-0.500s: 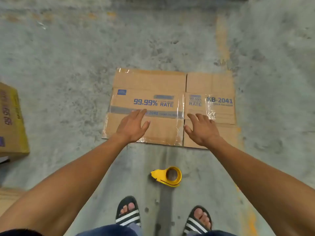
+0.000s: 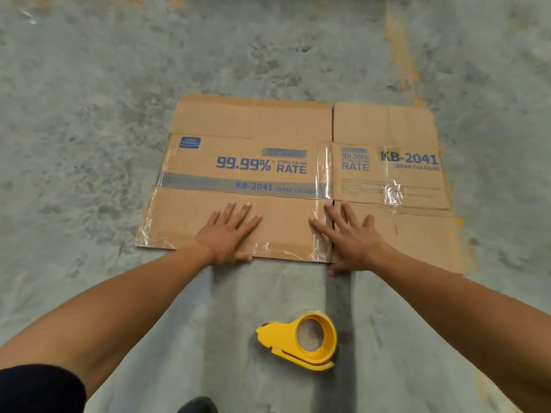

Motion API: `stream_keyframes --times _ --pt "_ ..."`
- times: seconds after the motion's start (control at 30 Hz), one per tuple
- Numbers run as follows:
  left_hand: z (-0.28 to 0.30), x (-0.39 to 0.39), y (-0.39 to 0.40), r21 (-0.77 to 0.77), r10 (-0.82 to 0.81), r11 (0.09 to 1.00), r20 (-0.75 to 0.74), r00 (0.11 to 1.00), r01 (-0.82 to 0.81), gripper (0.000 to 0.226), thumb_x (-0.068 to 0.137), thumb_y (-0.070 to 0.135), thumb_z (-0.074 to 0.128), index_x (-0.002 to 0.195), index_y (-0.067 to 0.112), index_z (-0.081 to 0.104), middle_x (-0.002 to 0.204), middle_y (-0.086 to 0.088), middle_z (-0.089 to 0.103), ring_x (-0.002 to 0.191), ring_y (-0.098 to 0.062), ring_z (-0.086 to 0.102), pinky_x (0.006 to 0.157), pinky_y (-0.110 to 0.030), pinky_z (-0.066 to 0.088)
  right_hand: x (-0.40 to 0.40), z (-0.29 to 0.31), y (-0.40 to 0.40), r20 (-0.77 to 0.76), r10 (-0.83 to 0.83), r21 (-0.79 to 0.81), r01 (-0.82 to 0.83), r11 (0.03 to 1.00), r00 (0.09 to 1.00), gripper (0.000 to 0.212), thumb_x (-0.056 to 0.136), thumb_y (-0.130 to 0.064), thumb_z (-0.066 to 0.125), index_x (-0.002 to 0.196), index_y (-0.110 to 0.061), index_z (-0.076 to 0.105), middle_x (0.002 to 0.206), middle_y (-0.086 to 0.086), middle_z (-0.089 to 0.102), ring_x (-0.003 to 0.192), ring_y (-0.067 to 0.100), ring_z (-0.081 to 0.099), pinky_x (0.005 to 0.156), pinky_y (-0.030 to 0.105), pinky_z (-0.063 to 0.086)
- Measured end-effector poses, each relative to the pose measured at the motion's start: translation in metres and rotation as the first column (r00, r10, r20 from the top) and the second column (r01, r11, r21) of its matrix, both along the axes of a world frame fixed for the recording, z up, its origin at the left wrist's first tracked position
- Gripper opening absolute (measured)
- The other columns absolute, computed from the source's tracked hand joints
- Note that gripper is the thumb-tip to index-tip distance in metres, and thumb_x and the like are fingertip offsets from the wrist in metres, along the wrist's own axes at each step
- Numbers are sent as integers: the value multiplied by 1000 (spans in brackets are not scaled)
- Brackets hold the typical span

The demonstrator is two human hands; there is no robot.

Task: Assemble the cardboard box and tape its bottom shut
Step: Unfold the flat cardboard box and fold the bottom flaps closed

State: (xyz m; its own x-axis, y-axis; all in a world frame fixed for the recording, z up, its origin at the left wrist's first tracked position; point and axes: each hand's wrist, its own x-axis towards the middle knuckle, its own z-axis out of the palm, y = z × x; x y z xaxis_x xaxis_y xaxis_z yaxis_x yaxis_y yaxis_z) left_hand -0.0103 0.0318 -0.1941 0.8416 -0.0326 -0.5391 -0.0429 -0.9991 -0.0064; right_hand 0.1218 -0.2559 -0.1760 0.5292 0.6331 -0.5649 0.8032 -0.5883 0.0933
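A flattened brown cardboard box point(image 2: 253, 123) with blue print lies on the concrete floor, old clear tape on its panels. My left hand point(image 2: 228, 234) rests flat on its near left flap, fingers spread. My right hand point(image 2: 348, 236) lies flat across the slit between the two near flaps, thumb at the box's front edge. Neither hand holds anything. A yellow tape dispenser point(image 2: 301, 341) lies on the floor between my arms, nearer to me than the box.
Grey concrete floor point(image 2: 89, 114) surrounds the box, with a faded orange line point(image 2: 399, 49) at the right. The tip of a dark sandal point(image 2: 196, 405) shows at the bottom edge.
Both hands have come down flat onto the near flaps of the box. The view has moved closer to the floor, and the box at the left edge is out of sight.
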Motion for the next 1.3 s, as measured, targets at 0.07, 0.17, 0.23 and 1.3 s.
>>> stream_keyframes --times 0.07,0.17,0.23,1.3 --pt "-2 0 2 44 -40 998 17 999 40 102 83 74 46 152 35 -19 162 -4 -24 149 -35 -15 119 -51 8 -1 -1 -4 0 27 -5 -27 1000 1000 121 67 -76 65 151 -44 -17 162 7 -26 148 44 -15 103 68 31" --pt "5 4 -1 56 -65 996 -10 998 66 99 86 69 45 154 30 -15 163 -8 -20 149 -39 -11 119 -53 11 -2 5 -3 -2 99 -16 -99 995 995 97 84 -61 56 153 -40 -9 164 15 -16 146 50 -3 99 60 44" --pt "10 4 -3 60 -72 995 -20 997 73 93 90 67 42 155 28 -13 163 -10 -18 149 -40 -9 118 -52 12 -8 8 -1 22 153 -24 -153 988 988 84 93 -46 49 156 -33 -5 164 21 -7 144 54 8 90 54 52" --pt "186 66 11 -936 923 -294 -226 -312 -194 95 95 17 48 146 43 -27 140 -23 48 117 -38 55 101 -40 44 69 246 33 427 -39 385 -143 912 904 47 102 -32 32 148 -42 23 138 -3 61 104 31 66 73 36 49"
